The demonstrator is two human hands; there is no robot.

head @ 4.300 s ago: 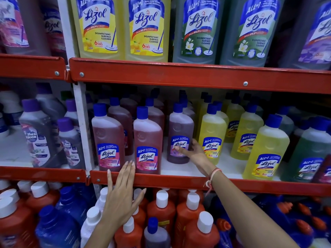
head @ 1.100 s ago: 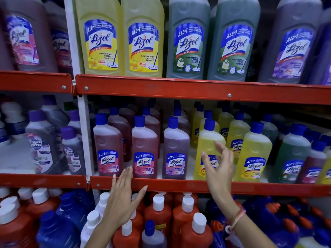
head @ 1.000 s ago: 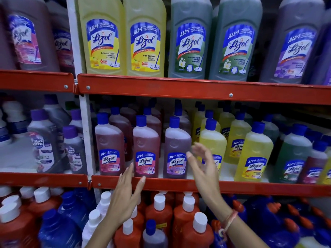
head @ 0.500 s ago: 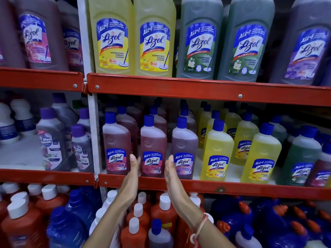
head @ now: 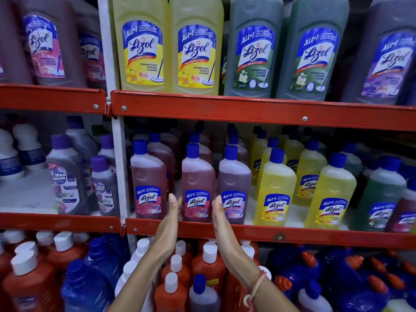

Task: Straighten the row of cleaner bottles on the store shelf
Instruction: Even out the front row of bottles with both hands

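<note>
On the middle red shelf a front row of blue-capped cleaner bottles stands upright. A pink bottle is in the middle, with another pink bottle to its left and a purple bottle to its right. Further right stand yellow bottles. My left hand is flat and upright at the middle pink bottle's left side. My right hand is flat at its right side. Both palms face the bottle, fingers straight. Whether the palms touch it I cannot tell.
Large yellow, green and purple bottles fill the top shelf. A white upright post splits the shelving; grey bottles stand left of it. Orange bottles and blue bottles crowd the shelf below my forearms.
My right hand left the yellow bottle and swung left. Both hands turned edge-on and closed in on either side of the middle pink bottle.
</note>
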